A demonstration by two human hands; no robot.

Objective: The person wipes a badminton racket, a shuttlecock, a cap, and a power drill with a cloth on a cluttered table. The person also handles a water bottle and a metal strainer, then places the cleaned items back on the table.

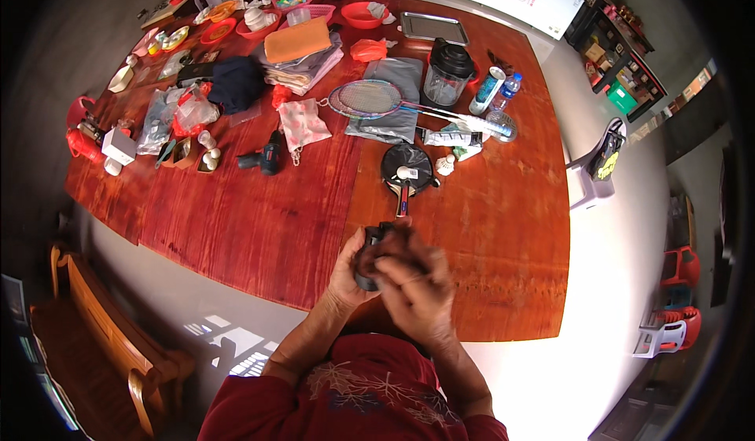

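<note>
Dark object [371, 254], small and blurred, sits clasped between both hands at 6 o'clock over the table [503, 229] edge. Left hand [351, 268] cups it from below, fingers curled closed; right hand [413, 284] wraps over its top. It appears rigid, light and compact; grip around the body.

Just beyond your hands, a small black frying pan [407, 169] sits on the red wooden table [259, 229]; farther off lie a badminton racket [366, 98] and cordless drill [264, 158].
</note>
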